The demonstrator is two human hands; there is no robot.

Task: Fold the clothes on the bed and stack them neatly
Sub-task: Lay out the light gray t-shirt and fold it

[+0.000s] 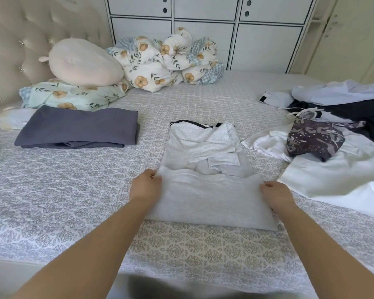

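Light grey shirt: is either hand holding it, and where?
Both. The left hand and right hand pinch the light grey shirt at the two corners of its folded-up lower part.

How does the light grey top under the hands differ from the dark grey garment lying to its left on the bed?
The light grey top is only partly folded, its lower part doubled up; the dark grey garment is already a flat folded rectangle. The left hand and right hand grip the top's edges; nothing touches the dark garment. The top has black neck trim; the dark garment is plain. Both lie on the patterned bedspread.
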